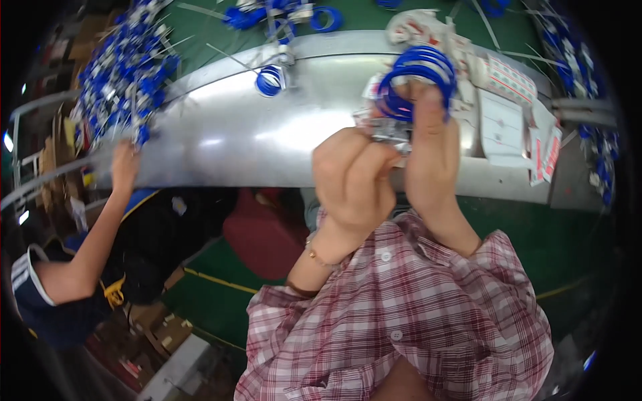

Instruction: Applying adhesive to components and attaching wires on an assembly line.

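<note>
A coil of blue cable [438, 60] is held up over the metal edge of the work table by my right hand [431, 154], whose thumb presses against the coil. Close beside it, my left hand [351, 177] is closed, its fingers curled at a shiny silvery piece [393, 132] just below the coil. Whether this piece is joined to the cable I cannot tell. Another small blue coil [269, 81] lies on the metal surface, to the left of my hands.
Green belt [361, 40] carries more blue coils at the back. A large heap of blue and white cables [127, 73] stands at left, near a co-worker's hand [125, 160]. Printed white packaging [505, 127] lies at right. A dark red seat [264, 234] is below the table.
</note>
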Action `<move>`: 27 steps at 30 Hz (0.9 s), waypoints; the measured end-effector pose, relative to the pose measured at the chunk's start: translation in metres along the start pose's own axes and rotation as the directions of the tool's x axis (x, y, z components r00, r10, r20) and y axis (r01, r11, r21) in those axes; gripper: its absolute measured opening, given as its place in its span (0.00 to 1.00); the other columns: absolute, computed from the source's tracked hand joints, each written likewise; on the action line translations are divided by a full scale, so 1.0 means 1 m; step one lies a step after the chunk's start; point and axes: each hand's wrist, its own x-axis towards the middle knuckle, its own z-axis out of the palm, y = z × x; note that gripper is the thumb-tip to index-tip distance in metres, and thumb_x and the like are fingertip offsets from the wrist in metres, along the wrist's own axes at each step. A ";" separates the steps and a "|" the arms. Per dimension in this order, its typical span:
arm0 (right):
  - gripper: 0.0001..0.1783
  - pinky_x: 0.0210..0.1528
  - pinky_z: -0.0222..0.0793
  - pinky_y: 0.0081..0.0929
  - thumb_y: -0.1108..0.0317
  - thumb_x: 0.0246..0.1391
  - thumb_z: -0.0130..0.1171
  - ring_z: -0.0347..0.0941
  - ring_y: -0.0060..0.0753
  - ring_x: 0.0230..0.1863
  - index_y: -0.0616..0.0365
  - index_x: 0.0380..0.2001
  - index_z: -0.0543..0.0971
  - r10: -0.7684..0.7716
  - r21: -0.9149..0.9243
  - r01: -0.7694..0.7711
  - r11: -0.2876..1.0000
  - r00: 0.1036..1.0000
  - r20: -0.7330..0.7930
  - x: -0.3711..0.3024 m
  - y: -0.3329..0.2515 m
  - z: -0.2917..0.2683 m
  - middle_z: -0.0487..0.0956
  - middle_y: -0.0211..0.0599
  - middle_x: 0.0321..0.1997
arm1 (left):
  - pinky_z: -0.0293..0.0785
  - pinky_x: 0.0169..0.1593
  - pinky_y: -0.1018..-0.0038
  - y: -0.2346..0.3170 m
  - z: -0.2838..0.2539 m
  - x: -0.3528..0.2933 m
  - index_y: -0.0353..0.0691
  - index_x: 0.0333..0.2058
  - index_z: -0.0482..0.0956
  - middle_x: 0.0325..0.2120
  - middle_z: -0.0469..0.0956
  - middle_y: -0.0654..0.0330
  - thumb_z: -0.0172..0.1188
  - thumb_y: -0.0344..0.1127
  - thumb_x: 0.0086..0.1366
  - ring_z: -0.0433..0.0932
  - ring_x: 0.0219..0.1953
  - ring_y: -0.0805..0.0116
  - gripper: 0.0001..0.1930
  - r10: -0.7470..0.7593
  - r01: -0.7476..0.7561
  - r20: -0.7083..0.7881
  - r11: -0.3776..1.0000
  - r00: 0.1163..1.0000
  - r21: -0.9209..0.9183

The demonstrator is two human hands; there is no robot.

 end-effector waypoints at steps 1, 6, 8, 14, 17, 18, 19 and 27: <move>0.25 0.38 0.65 0.21 0.51 0.64 0.33 0.67 0.23 0.32 0.64 0.37 0.69 0.092 0.029 -0.092 0.995 0.996 0.006 -0.002 -0.004 -0.003 0.72 0.35 0.32 | 0.67 0.39 0.70 0.002 0.000 0.000 0.38 0.31 0.71 0.30 0.70 0.56 0.55 0.28 0.58 0.71 0.34 0.60 0.03 -0.010 0.010 0.049 1.000 0.999 0.006; 0.30 0.26 0.64 0.16 0.46 0.62 0.35 0.71 0.20 0.23 0.64 0.32 0.73 0.107 0.159 -0.080 0.984 0.980 -0.167 0.011 -0.004 -0.033 0.76 0.35 0.24 | 0.67 0.42 0.67 0.026 0.011 -0.001 0.38 0.28 0.69 0.29 0.68 0.57 0.55 0.23 0.50 0.72 0.37 0.57 0.06 -0.012 0.043 0.158 0.980 0.987 -0.193; 0.32 0.16 0.61 0.14 0.42 0.61 0.31 0.69 0.20 0.17 0.61 0.30 0.73 0.172 0.106 -0.150 0.983 0.957 -0.235 0.011 -0.013 -0.066 0.76 0.33 0.21 | 0.67 0.43 0.67 0.040 0.024 -0.002 0.38 0.28 0.69 0.30 0.69 0.56 0.54 0.22 0.51 0.72 0.38 0.57 0.06 -0.036 0.107 0.194 0.924 0.980 -0.368; 0.38 0.10 0.57 0.14 0.39 0.60 0.24 0.67 0.24 0.15 0.65 0.32 0.72 -0.059 0.030 0.116 0.993 0.692 -0.719 -0.030 -0.026 -0.168 0.75 0.42 0.27 | 0.69 0.34 0.68 0.063 0.117 0.019 0.34 0.31 0.71 0.29 0.70 0.52 0.56 0.23 0.54 0.72 0.31 0.56 0.05 -0.111 0.481 0.627 0.746 0.771 -0.460; 0.36 0.11 0.58 0.16 0.40 0.60 0.27 0.63 0.25 0.11 0.67 0.31 0.70 -0.118 0.003 0.185 0.983 0.643 -0.757 -0.042 -0.010 -0.194 0.74 0.47 0.28 | 0.69 0.33 0.65 0.058 0.168 0.013 0.33 0.30 0.71 0.28 0.71 0.51 0.55 0.25 0.55 0.72 0.30 0.54 0.04 0.003 0.392 0.705 0.830 0.709 -0.398; 0.36 0.11 0.58 0.16 0.40 0.60 0.27 0.63 0.25 0.11 0.67 0.31 0.70 -0.116 0.005 0.184 0.983 0.642 -0.758 -0.045 -0.005 -0.199 0.74 0.47 0.28 | 0.70 0.33 0.64 0.056 0.180 0.007 0.33 0.29 0.71 0.28 0.71 0.50 0.54 0.26 0.55 0.72 0.30 0.53 0.03 0.038 0.343 0.755 0.876 0.654 -0.341; 0.36 0.11 0.57 0.16 0.40 0.60 0.28 0.63 0.25 0.11 0.67 0.31 0.70 -0.063 0.034 0.137 0.990 0.643 -0.764 -0.049 0.001 -0.203 0.74 0.46 0.28 | 0.70 0.33 0.64 0.054 0.188 0.000 0.33 0.29 0.71 0.28 0.71 0.50 0.54 0.26 0.55 0.72 0.30 0.53 0.03 0.036 0.343 0.757 0.876 0.653 -0.338; 0.37 0.09 0.55 0.15 0.38 0.58 0.30 0.63 0.24 0.10 0.65 0.31 0.72 0.029 0.086 0.054 0.995 0.656 -0.754 -0.043 0.018 -0.216 0.76 0.45 0.27 | 0.70 0.36 0.60 0.053 0.198 -0.010 0.35 0.30 0.69 0.31 0.69 0.49 0.51 0.24 0.51 0.71 0.36 0.51 0.06 0.054 0.111 0.695 0.975 0.717 -0.190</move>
